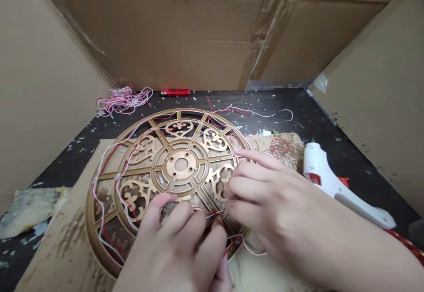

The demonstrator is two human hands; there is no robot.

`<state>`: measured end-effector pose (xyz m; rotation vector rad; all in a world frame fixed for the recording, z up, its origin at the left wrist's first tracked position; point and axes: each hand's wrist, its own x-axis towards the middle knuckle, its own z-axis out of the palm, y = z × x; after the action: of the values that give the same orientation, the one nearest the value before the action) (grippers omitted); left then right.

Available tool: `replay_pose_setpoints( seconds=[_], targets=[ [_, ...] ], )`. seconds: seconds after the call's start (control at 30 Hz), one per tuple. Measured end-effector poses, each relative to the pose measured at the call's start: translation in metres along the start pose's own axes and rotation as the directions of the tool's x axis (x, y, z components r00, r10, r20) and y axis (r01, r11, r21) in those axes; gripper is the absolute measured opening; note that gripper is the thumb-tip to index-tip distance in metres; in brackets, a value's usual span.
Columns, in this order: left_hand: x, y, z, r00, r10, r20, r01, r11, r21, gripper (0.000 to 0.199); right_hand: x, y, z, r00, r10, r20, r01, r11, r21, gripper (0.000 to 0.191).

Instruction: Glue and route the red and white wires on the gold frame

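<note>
Wire (214, 214), presumably light and limp, is best pinched where left hand (183, 243) and right hand (270, 195) are curled, their hold untellable.

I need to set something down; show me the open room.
Cardboard left of the gold wheel, merely stained; dark table between the loose white wire and right wall, scraps only. Crowded: around the left hand, right hand and glue gun.

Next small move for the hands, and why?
Probably ease the red-and-white wire against the gold frame's near inner ring: the left hand and right hand meet around that visible stretch, while at the left the wires already follow both rings.
</note>
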<state>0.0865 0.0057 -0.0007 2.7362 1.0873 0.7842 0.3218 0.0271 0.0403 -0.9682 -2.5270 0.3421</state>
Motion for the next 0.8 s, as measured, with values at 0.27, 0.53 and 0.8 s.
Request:
replay_pose_setpoints(
  seconds=[0.27, 0.53, 0.8],
  targets=[
    [0.001, 0.000, -0.005, 1.000, -0.014, 0.015, 0.014, 0.999, -0.030, 0.026, -0.001, -0.001, -0.004, 0.999, 0.031, -0.029, -0.032, 0.999, -0.032, 0.029],
    [0.001, -0.002, -0.008, 0.999, 0.025, 0.025, -0.025, 1.000, -0.008, 0.025, -0.004, -0.003, 0.006, 0.998, 0.060, 0.006, -0.060, 0.998, -0.008, 0.022],
    [0.000, 0.003, -0.008, 0.985, 0.064, -0.163, -0.057, 0.997, 0.048, 0.025, 0.000, 0.003, 0.012, 1.000, 0.018, -0.007, -0.018, 1.000, -0.003, 0.028]
  ],
)
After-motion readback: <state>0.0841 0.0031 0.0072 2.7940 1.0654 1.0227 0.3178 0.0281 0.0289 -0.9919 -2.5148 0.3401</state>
